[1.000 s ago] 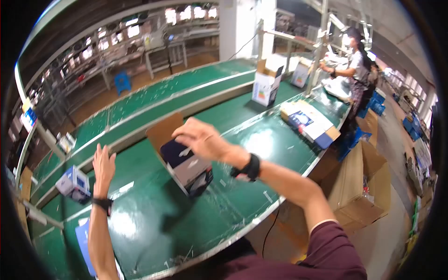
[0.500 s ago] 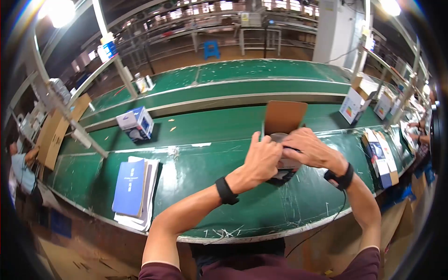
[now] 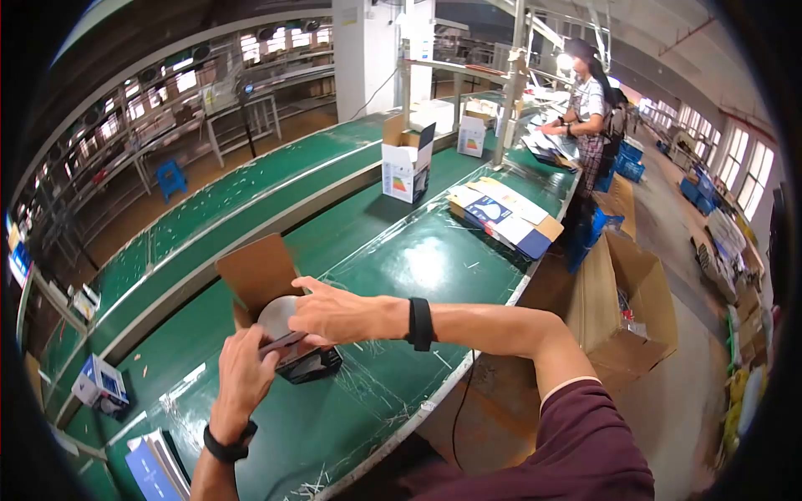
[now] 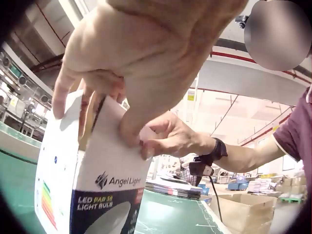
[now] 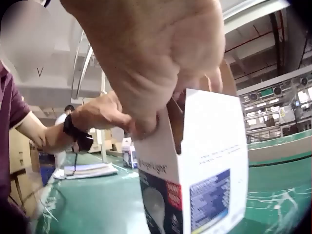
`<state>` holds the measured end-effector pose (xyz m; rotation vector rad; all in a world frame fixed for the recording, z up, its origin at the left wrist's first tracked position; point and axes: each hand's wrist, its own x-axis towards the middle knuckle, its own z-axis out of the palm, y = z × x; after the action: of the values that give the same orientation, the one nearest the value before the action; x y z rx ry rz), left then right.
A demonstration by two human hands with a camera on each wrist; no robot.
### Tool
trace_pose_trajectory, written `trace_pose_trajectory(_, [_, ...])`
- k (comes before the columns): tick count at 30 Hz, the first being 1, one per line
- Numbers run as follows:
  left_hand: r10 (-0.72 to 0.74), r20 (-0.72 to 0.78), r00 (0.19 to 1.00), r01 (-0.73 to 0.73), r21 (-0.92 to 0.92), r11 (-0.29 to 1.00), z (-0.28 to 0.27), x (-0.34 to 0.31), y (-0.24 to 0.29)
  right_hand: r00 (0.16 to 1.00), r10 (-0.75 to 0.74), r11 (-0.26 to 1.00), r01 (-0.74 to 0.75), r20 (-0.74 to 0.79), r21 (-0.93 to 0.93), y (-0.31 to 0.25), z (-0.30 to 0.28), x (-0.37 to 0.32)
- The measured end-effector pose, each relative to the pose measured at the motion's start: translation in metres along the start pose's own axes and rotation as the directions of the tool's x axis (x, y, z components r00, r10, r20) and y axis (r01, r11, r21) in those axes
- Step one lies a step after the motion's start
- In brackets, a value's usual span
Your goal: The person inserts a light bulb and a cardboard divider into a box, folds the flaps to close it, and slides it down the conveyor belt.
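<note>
A light bulb box [image 3: 316, 367] stands upright on the green bench, its brown inner flap [image 3: 257, 271] raised at the back. Inside its mouth shows a round greyish face [image 3: 276, 316]. My left hand [image 3: 242, 376] pinches the near top edge, thumb outside the white panel and fingers over the rim. From the other side my right hand [image 3: 351, 316] grips the same edge, its thumb on the outside too. "Angel Light" and "LED PAR 38" are printed on the box [image 4: 109, 180] in the left wrist view. Fingertips inside the box [image 5: 214, 146] are mostly hidden.
A blue-and-white box [image 3: 102, 386] sits to the left, above blue booklets and papers [image 3: 154, 472]. Farther right are an opened white box [image 3: 406, 171] and flattened cartons [image 3: 501, 213]. A large cardboard carton [image 3: 635, 334] stands beyond the bench edge; another person [image 3: 589, 113] works farther along.
My left hand has come from the bench's left side to the box's top edge. The right hand has moved from the dark flap to that edge. The round face now shows; the head view swung left and back.
</note>
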<state>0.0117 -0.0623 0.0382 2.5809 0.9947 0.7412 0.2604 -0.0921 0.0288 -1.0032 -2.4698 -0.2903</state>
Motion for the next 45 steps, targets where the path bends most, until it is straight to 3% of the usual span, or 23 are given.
trace_pose_trajectory(1, [0.015,-0.060,0.998,-0.016,-0.005,1.000,0.002,-0.010,-0.005,0.993,-0.051,0.999,0.052,-0.102,-0.001,0.001,-0.003,-0.003])
trace_pose_trajectory(2, [0.025,-0.117,0.993,-0.027,-0.013,1.000,0.003,-0.017,-0.009,0.997,-0.018,0.996,0.024,-0.069,0.091,0.000,-0.002,-0.009])
trace_pose_trajectory(5, [0.028,-0.061,0.998,-0.030,-0.028,0.999,-0.006,-0.028,-0.004,0.993,-0.001,0.981,0.024,-0.115,0.191,-0.012,0.010,-0.010])
trace_pose_trajectory(6, [0.053,-0.044,0.998,-0.053,-0.003,0.999,-0.011,-0.029,-0.006,0.999,0.042,0.986,-0.045,0.022,0.160,-0.017,0.000,-0.008])
trace_pose_trajectory(9, [0.080,-0.178,0.981,-0.085,-0.021,0.996,-0.020,-0.041,0.016,0.976,0.107,0.843,0.012,-0.190,0.538,-0.028,0.007,-0.011])
trace_pose_trajectory(10, [0.053,-0.146,0.988,-0.065,-0.079,0.995,-0.020,-0.050,0.003,0.969,0.151,0.840,-0.021,-0.196,0.542,-0.022,0.006,-0.016])
trace_pose_trajectory(13, [0.081,-0.194,0.978,-0.101,-0.094,0.990,-0.007,-0.074,-0.012,0.776,0.624,0.397,-0.221,-0.085,0.891,-0.020,0.011,-0.027])
trace_pose_trajectory(17, [0.106,-0.334,0.937,-0.205,-0.278,0.939,0.018,-0.073,-0.025,0.796,0.516,0.005,-0.371,0.316,0.928,-0.021,0.097,-0.027])
trace_pose_trajectory(19, [0.102,-0.263,0.959,-0.209,-0.418,0.884,0.024,-0.079,-0.030,0.815,0.466,-0.107,-0.333,0.343,0.937,-0.038,0.084,-0.018])
trace_pose_trajectory(23, [0.165,-0.106,0.981,-0.196,-0.566,0.801,0.034,-0.089,-0.040,0.786,0.528,-0.155,-0.284,0.323,0.946,-0.051,0.079,-0.013])
trace_pose_trajectory(24, [0.266,-0.045,0.963,-0.266,-0.304,0.915,0.026,-0.080,-0.036,0.735,0.596,-0.088,-0.339,0.322,0.937,-0.055,0.085,-0.013])
trace_pose_trajectory(25, [0.288,-0.006,0.958,-0.279,-0.264,0.923,0.022,-0.077,-0.035,0.736,0.656,0.072,-0.281,0.167,0.957,-0.054,0.097,-0.015])
trace_pose_trajectory(27, [0.325,0.068,0.943,-0.309,-0.180,0.934,0.022,-0.069,-0.037,0.749,0.655,0.121,-0.228,0.095,0.966,-0.040,0.109,-0.019])
trace_pose_trajectory(29, [0.386,0.081,0.919,-0.373,-0.139,0.917,0.028,-0.065,-0.048,0.783,0.601,-0.109,-0.120,0.162,0.987,-0.023,0.066,-0.008])
trace_pose_trajectory(30, [0.329,0.063,0.942,-0.309,-0.220,0.925,0.024,-0.065,-0.044,0.786,0.604,-0.007,-0.162,0.134,0.987,-0.023,0.039,0.004])
trace_pose_trajectory(32, [0.298,0.054,0.953,-0.273,-0.270,0.923,0.026,-0.075,-0.064,0.832,0.437,0.070,-0.411,0.342,0.909,-0.033,-0.002,0.029])
trace_pose_trajectory(33, [0.176,0.007,0.984,-0.162,-0.350,0.922,0.032,-0.084,-0.075,0.820,0.355,0.131,-0.519,0.449,0.844,-0.035,-0.013,0.033])
trace_pose_trajectory(35, [0.139,0.190,0.972,0.000,-0.589,0.808,0.027,-0.084,-0.080,0.932,0.281,0.338,-0.318,0.227,0.886,-0.035,0.022,0.035])
trace_pose_trajectory(37, [0.136,0.319,0.938,0.036,-0.479,0.877,0.027,-0.092,-0.108,0.957,0.269,0.675,-0.265,0.106,0.688,-0.038,0.030,0.035])
trace_pose_trajectory(40, [0.043,0.346,0.937,0.133,-0.469,0.873,0.019,-0.093,-0.095,0.876,0.225,0.464,-0.482,0.427,0.743,-0.040,-0.014,0.037])
trace_pose_trajectory(41, [-0.004,0.329,0.944,0.175,-0.492,0.853,0.015,-0.092,-0.086,0.885,0.217,0.506,-0.464,0.413,0.727,-0.042,-0.020,0.039])
trace_pose_trajectory(44, [0.007,0.213,0.977,0.079,-0.394,0.916,0.018,-0.101,-0.090,0.914,0.206,0.629,-0.397,0.349,0.668,-0.044,-0.025,0.045])
trace_pose_trajectory(45, [0.027,0.189,0.982,0.065,-0.464,0.883,0.018,-0.098,-0.084,0.927,0.202,0.669,-0.366,0.315,0.647,-0.043,-0.020,0.051])
